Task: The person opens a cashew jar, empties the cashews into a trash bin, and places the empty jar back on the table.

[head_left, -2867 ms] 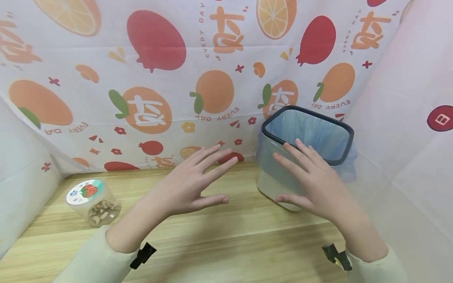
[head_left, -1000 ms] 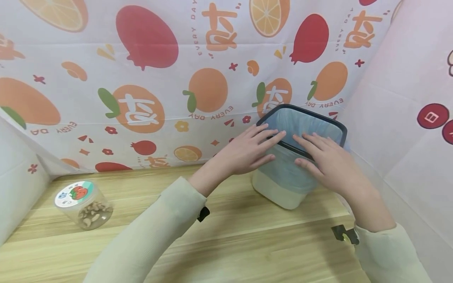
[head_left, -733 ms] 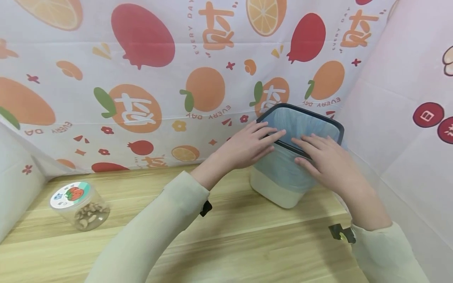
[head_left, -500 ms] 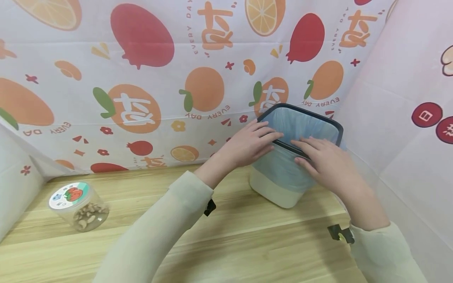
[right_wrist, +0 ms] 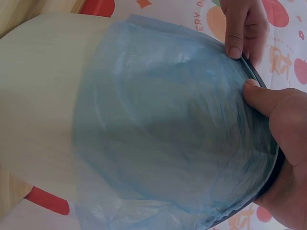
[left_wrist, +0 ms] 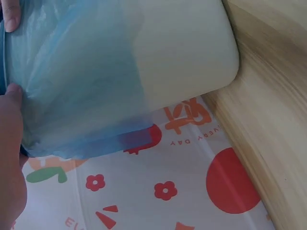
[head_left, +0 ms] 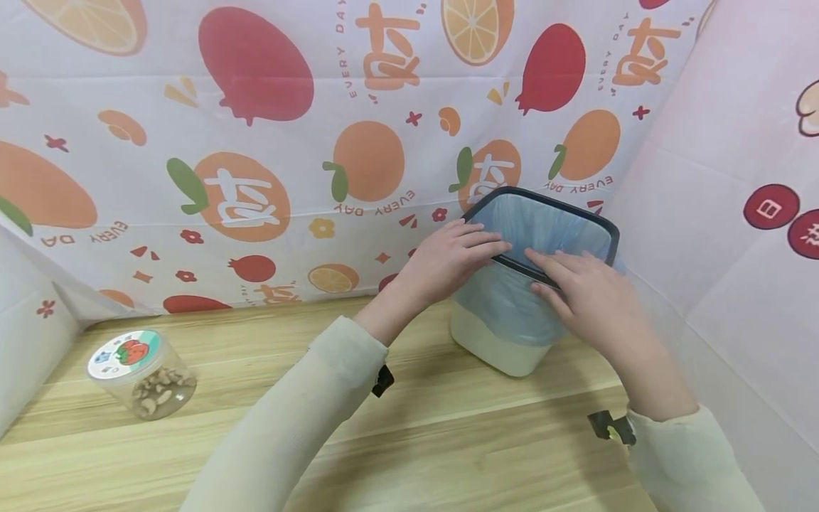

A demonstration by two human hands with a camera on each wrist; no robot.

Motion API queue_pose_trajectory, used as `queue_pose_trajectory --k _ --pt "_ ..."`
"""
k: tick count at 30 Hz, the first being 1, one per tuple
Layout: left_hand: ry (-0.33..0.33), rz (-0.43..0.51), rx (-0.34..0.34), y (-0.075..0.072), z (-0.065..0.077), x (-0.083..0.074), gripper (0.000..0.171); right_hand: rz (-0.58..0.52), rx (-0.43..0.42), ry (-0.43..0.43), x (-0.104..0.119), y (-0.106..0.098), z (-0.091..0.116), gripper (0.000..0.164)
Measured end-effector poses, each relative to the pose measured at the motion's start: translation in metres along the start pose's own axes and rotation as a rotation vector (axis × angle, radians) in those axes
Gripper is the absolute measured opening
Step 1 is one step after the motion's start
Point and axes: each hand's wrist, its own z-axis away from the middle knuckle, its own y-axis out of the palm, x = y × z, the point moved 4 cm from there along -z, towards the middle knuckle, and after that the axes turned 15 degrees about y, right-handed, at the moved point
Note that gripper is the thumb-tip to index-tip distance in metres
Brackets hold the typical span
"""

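A cream trash bin (head_left: 495, 341) stands upright on the wooden table, lined with a translucent blue trash bag (head_left: 512, 302) folded down outside. Its black rim (head_left: 569, 203) encircles the top. My left hand (head_left: 448, 259) holds the rim's near left part, fingers over the edge and thumb outside. Farther right, my right hand (head_left: 591, 295) grips the near edge likewise. Both thumbs press the bag just below the rim in the right wrist view, where the right hand (right_wrist: 290, 124) and left hand (right_wrist: 240, 24) face each other. Fingertips inside the bin are partly hidden.
A clear jar (head_left: 143, 373) of nuts with a printed lid sits at the left of the wooden table (head_left: 409, 427). Fruit-printed cloth (head_left: 371, 163) hangs behind, close to the bin. A pale cloth side wall (head_left: 716, 213) rises at the right.
Both hands, earlier apart with spread fingers, have come to the bin's rim. The left hand moved far to the right. Lately the fingers have settled over the edge. The bin stays put.
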Motion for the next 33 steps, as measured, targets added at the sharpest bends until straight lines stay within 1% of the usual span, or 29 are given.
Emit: queue_pose_trajectory --k 5,10,14,17,20,23,27,29,31,33 --pt "-0.007 -0.071 -0.072 -0.005 0.010 -0.006 0.038 -0.032 -0.122 0.035 0.006 0.001 0.005 0.049" --pt "0.029 -0.113 -0.150 -0.012 0.016 -0.015 0.035 -0.093 -0.218 0.099 0.009 0.004 0.014 0.042" --pt "0.063 -0.107 -0.259 -0.019 0.023 -0.019 0.030 -0.142 -0.285 0.103 0.013 0.006 0.020 0.038" --pt "0.090 -0.081 -0.313 -0.024 0.032 -0.020 0.032 -0.179 -0.338 0.077 0.016 0.007 0.024 0.033" --pt "0.113 -0.074 -0.310 -0.028 0.042 -0.019 0.035 -0.224 -0.380 0.044 0.018 0.008 0.027 0.030" --pt "0.105 -0.074 -0.290 -0.034 0.052 -0.015 0.037 -0.267 -0.395 0.008 0.019 0.007 0.028 0.030" --pt "0.086 -0.060 -0.250 -0.042 0.064 -0.012 0.044 -0.310 -0.375 -0.035 0.021 0.007 0.028 0.034" --pt "0.090 -0.051 -0.237 -0.046 0.068 -0.013 0.045 -0.325 -0.359 -0.050 0.021 0.007 0.029 0.036" --pt "0.098 -0.051 -0.238 -0.049 0.071 -0.016 0.044 -0.335 -0.348 -0.064 0.022 0.007 0.029 0.038" --pt "0.107 -0.062 -0.254 -0.052 0.074 -0.019 0.043 -0.347 -0.342 -0.079 0.023 0.007 0.030 0.040"
